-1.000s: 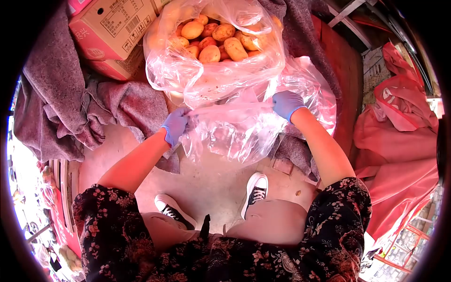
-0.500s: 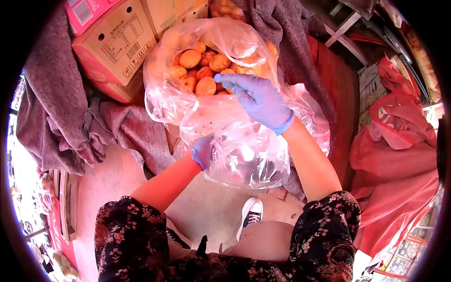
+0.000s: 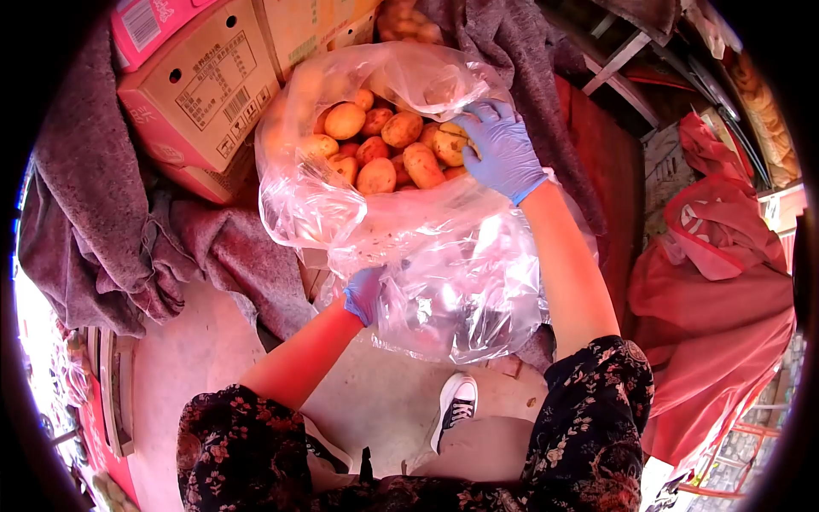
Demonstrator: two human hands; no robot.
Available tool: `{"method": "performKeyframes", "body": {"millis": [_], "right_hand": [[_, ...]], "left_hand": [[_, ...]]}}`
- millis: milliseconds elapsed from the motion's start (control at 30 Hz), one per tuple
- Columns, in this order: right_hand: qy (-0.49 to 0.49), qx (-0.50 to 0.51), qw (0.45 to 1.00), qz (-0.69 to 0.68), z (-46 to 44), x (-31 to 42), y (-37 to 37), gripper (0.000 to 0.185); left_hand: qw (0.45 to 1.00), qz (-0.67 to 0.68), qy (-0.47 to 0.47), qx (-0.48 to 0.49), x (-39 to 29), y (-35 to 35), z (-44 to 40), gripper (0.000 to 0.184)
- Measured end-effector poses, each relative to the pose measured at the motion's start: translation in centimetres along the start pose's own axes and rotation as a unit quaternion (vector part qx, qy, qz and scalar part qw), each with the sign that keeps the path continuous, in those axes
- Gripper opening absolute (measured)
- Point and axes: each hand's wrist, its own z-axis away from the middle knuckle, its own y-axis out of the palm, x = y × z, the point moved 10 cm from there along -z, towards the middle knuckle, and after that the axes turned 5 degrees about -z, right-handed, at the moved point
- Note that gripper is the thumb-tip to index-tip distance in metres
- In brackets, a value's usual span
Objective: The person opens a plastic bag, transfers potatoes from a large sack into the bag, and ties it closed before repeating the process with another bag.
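Observation:
A large clear plastic bag [image 3: 290, 200] stands in front of me, its mouth spread around several yellow-to-reddish round pieces of produce that look like potatoes [image 3: 376, 176]. Over the bag's right side, my right hand [image 3: 503, 154] wears a blue glove. Its thumb and fingers are apart and curved beside a dark-blotched potato [image 3: 450, 145], with the fingertips at the bag's rim. My left hand [image 3: 365, 294], gloved too, is at the left edge of a thin clear plastic bag [image 3: 461, 311] that hangs in front. It holds this plastic; its fingertips are partly hidden.
Cardboard cartons [image 3: 205, 94] are stacked at the back left. Grey-purple blankets [image 3: 94, 188] drape on the left and behind the bag. Red cloth [image 3: 708, 333] hangs at the right. My shoe [image 3: 458, 405] is on the concrete floor below.
My right hand has moved right and away from me, from above the potatoes to the bag's right side, uncovering more potatoes. My left hand stays at the thin plastic bag.

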Motion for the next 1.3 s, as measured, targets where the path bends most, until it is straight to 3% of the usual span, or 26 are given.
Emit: {"method": "performKeyframes", "body": {"millis": [100, 200, 333, 367, 400, 467, 533, 567, 600, 633, 733, 800, 867, 967, 1067, 1100, 1133, 1167, 1200, 1233, 1300], "right_hand": [[-0.039, 0.104, 0.994, -0.001, 0.3, 1.9, 3.8, 0.058], [0.089, 0.177, 0.98, -0.037, 0.0, -1.2, 5.8, 0.068], [0.082, 0.109, 0.991, -0.001, -0.7, -2.9, 6.2, 0.072], [0.103, 0.093, 0.99, -0.028, -0.1, -3.2, 5.7, 0.068], [0.158, 0.061, 0.975, -0.143, 0.8, -4.1, 5.6, 0.067], [0.259, -0.003, 0.896, -0.36, 3.7, -6.1, 6.4, 0.067], [0.291, -0.044, 0.728, -0.62, 5.5, -4.4, 5.2, 0.065], [0.283, -0.06, 0.64, -0.712, 6.2, -3.5, 4.3, 0.067], [0.268, -0.079, 0.543, -0.792, 6.6, -2.9, 3.7, 0.068], [0.246, -0.09, 0.467, -0.845, 7.2, -2.6, 4.4, 0.074], [0.243, -0.019, 0.28, -0.928, 8.3, 0.5, 2.7, 0.096], [0.252, -0.043, 0.204, -0.945, 8.6, 1.3, 2.4, 0.102], [0.217, -0.022, 0.126, -0.968, 8.7, 2.3, 1.8, 0.1], [0.169, 0.058, 0.094, -0.979, 9.3, 4.6, 1.0, 0.098], [0.245, 0.106, 0.309, -0.913, 11.8, 7.0, 2.3, 0.087], [0.236, 0.203, 0.369, -0.876, 12.9, 8.5, 3.7, 0.083], [0.277, 0.241, 0.451, -0.813, 14.4, 9.2, 5.6, 0.076], [0.337, 0.294, 0.479, -0.755, 16.6, 9.9, 8.6, 0.075], [0.392, 0.343, 0.503, -0.69, 18.9, 10.3, 11.3, 0.074], [0.407, 0.367, 0.576, -0.607, 20.1, 10.0, 13.0, 0.073], [0.418, 0.394, 0.703, -0.42, 20.8, 8.4, 14.7, 0.073]], "left_hand": [[0.99, 0.094, 0.011, 0.103, -1.3, 3.4, 0.4, 0.059], [0.988, 0.073, 0.028, 0.134, -2.2, 4.3, 0.8, 0.061], [0.987, 0.085, 0.02, 0.135, -2.3, 4.9, 1.4, 0.06], [0.992, 0.078, 0.016, 0.102, -2.3, 4.2, 1.4, 0.057], [0.995, 0.07, 0.011, 0.068, -2.2, 3.4, 1.4, 0.055], [0.998, 0.053, 0.01, 0.032, -1.3, 1.2, 0.8, 0.049], [0.999, 0.037, 0.006, 0.027, 0.5, -1.1, 0.2, 0.043], [0.994, 0.107, -0.016, 0.011, 1.3, -1.4, 0.3, 0.035], [0.985, 0.155, -0.027, 0.071, 2.1, -1.2, -0.1, 0.036], [0.97, 0.202, -0.038, 0.131, 3.2, -1.9, -0.6, 0.036], [0.953, 0.253, -0.071, 0.15, 3.5, -1.1, -1.1, 0.039], [0.98, 0.175, -0.04, 0.083, 3.7, -2.1, -1.3, 0.042], [0.984, 0.154, -0.013, 0.087, 1.6, 0.9, -0.1, 0.042], [0.975, 0.192, 0.007, 0.112, 0.5, 1.8, -0.1, 0.044], [0.98, 0.185, -0.01, 0.068, 2.3, 0.2, -0.1, 0.04], [0.972, 0.224, -0.033, 0.064, 2.8, -0.4, 0.1, 0.038], [0.98, 0.189, -0.028, 0.053, 3.0, -1.0, 0.2, 0.036], [0.987, 0.153, -0.023, 0.04, 3.1, -1.5, 0.4, 0.035], [0.999, 0.042, 0.007, 0.015, 3.2, -2.2, 0.7, 0.033], [0.997, -0.071, 0.037, -0.01, 3.2, -2.7, 1.0, 0.032], [0.993, -0.072, 0.014, -0.091, 3.1, -3.6, 0.9, 0.03]]}}
